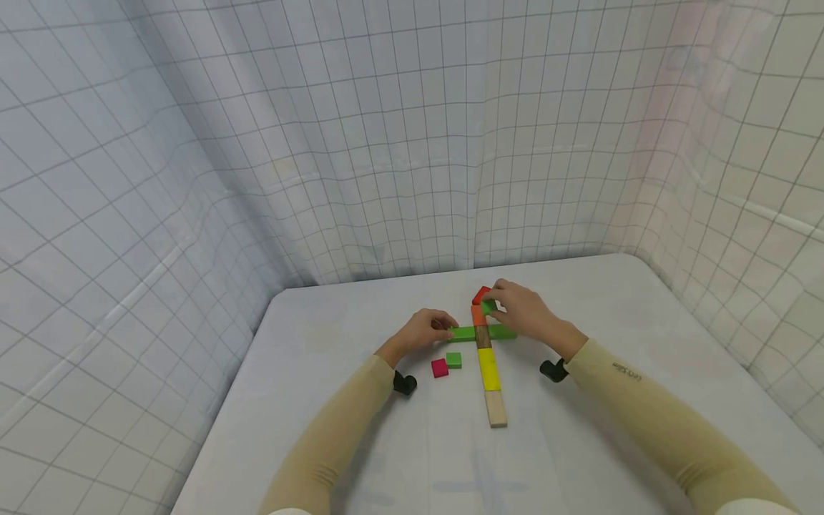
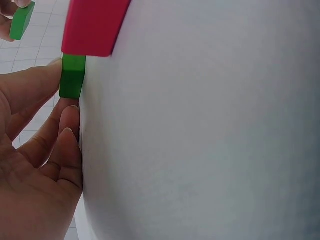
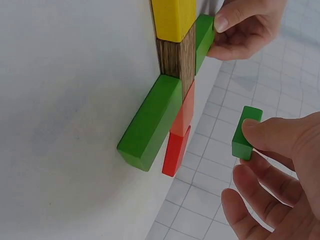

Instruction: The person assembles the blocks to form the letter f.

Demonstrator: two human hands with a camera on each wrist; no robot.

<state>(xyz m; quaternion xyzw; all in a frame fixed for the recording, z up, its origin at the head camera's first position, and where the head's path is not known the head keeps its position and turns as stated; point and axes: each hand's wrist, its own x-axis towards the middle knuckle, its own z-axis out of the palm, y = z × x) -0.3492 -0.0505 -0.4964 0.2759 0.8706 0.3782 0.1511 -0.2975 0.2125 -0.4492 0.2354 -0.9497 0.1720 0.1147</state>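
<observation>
Tan sleeves (image 1: 663,422) reach forward from the lower edge of the head view, with a black device (image 1: 405,384) at each wrist. Beyond them hangs a white gridded curtain (image 1: 412,143), enclosing the white table (image 1: 290,357).

Both hands work at a straight row of blocks laid flat. The left hand (image 1: 421,330) pinches the outer end of the left green bar (image 1: 462,334), its thumb on the near side and fingers on the far side, the bar resting on the table. The right hand (image 1: 524,307) holds a small green block (image 3: 245,135) between thumb and forefinger, the gap closed to the block's width; its other fingers curl loosely below. That block is raised, apart from the row and near its far end.

Longest in the row is the yellow section (image 1: 490,370), with a pale wood block (image 1: 496,409) at the near end. Beyond the yellow come a dark wood-grain block (image 1: 482,337), an orange block (image 1: 478,315) and a red block (image 1: 481,294). The left green bar and right green bar (image 1: 503,332) meet the dark block from opposite sides, making a cross.

Smallest are a crimson block (image 1: 440,368) and a green cube (image 1: 453,360), side by side left of the yellow section.
</observation>
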